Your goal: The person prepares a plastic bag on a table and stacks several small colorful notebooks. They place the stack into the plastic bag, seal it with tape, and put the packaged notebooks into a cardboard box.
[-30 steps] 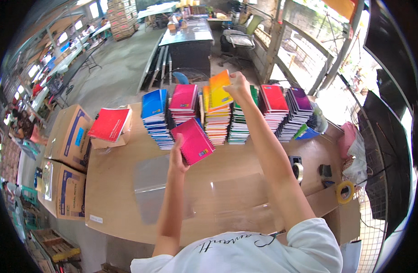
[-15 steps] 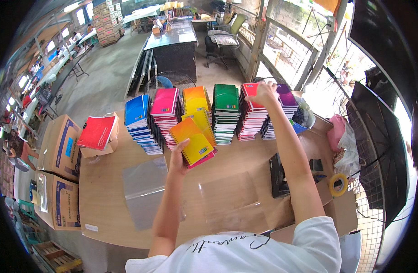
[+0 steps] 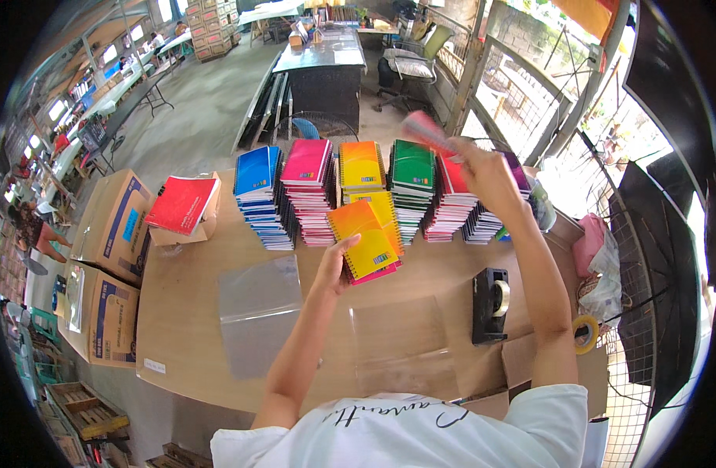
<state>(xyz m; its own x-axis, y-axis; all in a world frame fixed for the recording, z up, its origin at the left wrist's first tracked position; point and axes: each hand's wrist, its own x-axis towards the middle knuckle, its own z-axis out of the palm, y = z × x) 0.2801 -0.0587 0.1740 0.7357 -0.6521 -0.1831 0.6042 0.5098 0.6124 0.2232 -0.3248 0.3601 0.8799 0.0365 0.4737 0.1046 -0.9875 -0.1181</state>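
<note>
My left hand [image 3: 336,269] is closed on a small bundle of spiral notebooks [image 3: 362,238], a yellow-orange one on top and a pink one showing beneath. Over the red notebook stack [image 3: 449,218], my right hand [image 3: 486,173] grips a red notebook [image 3: 426,129], smeared by motion. Along the table's far side stand stacks of blue notebooks [image 3: 256,171], pink notebooks [image 3: 307,162], yellow-orange notebooks [image 3: 361,164], green notebooks [image 3: 412,162] and purple notebooks [image 3: 521,175], the last partly behind my right arm.
Clear plastic sheets [image 3: 260,312] lie on the table [image 3: 182,312]. A black tape dispenser [image 3: 489,308] stands at the right, with a yellow tape roll [image 3: 585,334] beyond it. At the left are cardboard boxes [image 3: 112,226] and a red book [image 3: 183,204]. A wire grid [image 3: 634,312] borders the right side.
My right hand has lifted a red notebook off its stack. The left hand keeps its bundle. The view has shifted, and the tape dispenser shows more fully.
</note>
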